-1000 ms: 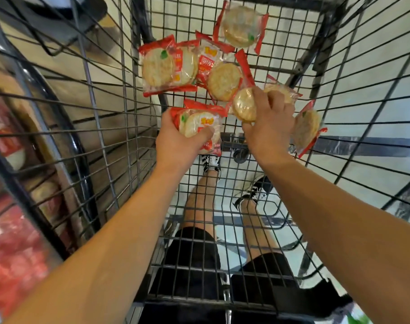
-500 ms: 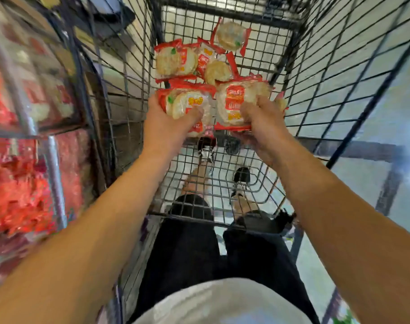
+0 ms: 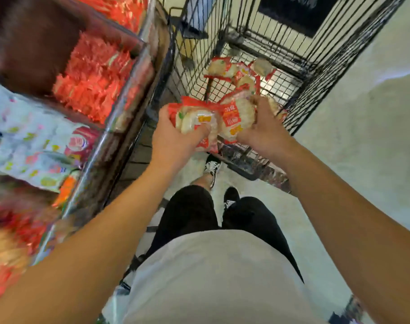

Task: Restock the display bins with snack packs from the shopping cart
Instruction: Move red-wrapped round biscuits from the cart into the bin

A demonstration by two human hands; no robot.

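Red-wrapped snack packs filled both my hands: my left hand (image 3: 173,139) gripped a snack pack (image 3: 194,120) with the thumb curled over its front, my right hand (image 3: 262,129) clutched another pack (image 3: 236,115) beside it, the two packs touching. Both were held above the near edge of the wire cart (image 3: 300,45). More packs (image 3: 234,71) lay on the cart floor. Display bins (image 3: 94,73) of red packets sat at my left, blurred.

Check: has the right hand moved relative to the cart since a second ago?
Yes. The right hand rose off the cart floor, gripping a snack pack.
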